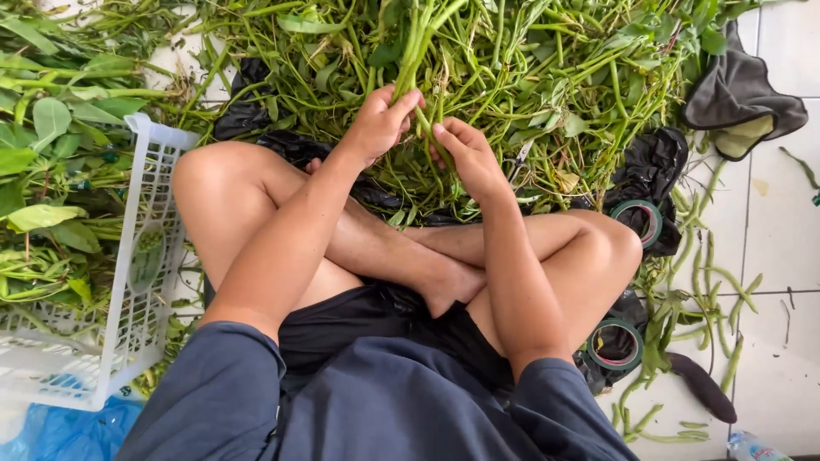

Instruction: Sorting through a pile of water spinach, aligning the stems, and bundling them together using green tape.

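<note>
Pinching 1 bunch of green stems (424, 51) at upper center, I am closing left hand (378, 125) and right hand (468, 157) around it for alignment.

A white plastic crate (137, 290) stands on the left. Two green tape rolls (639, 220) lie at right on the tiled floor (781, 222), near a dark cloth (741, 90).

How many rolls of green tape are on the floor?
2. One green tape roll lies by the person's right knee on black plastic; the other tape roll sits nearer, beside the right thigh. More may hide under stems.
</note>
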